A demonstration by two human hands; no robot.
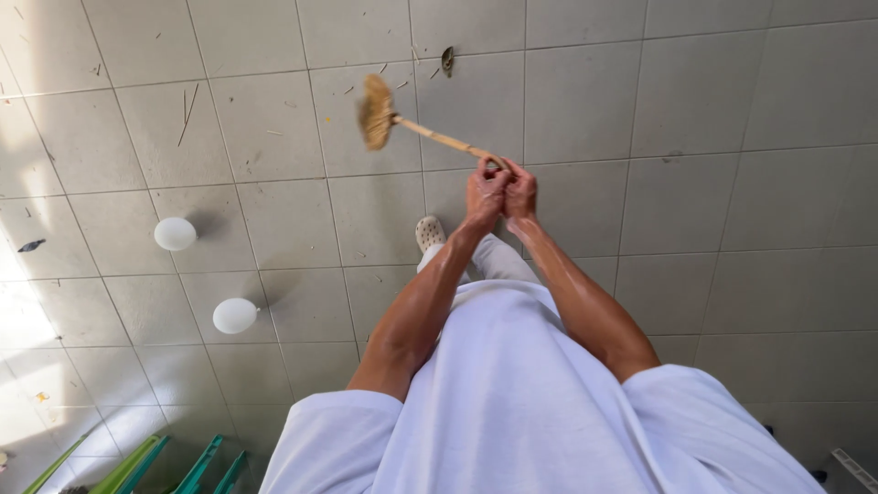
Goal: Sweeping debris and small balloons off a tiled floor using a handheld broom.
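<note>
From the head camera, looking straight down, both hands meet at the near end of a broom handle (pixel 446 140): the left hand (pixel 483 189) and the right hand (pixel 520 190) are each wrapped tight around the pale wooden stick, pressed side by side and touching. The handle slants away to the far left, ending in a straw broom head (pixel 375 112) that seems to be just above the tiled floor (pixel 695 119), though the blur makes contact hard to judge. Bits of straw debris (pixel 187 110) lie scattered near it. Two white balloons (pixel 175 233) rest on the tiles at the left. A pale clog (pixel 428 232) shows below the left forearm.
</note>
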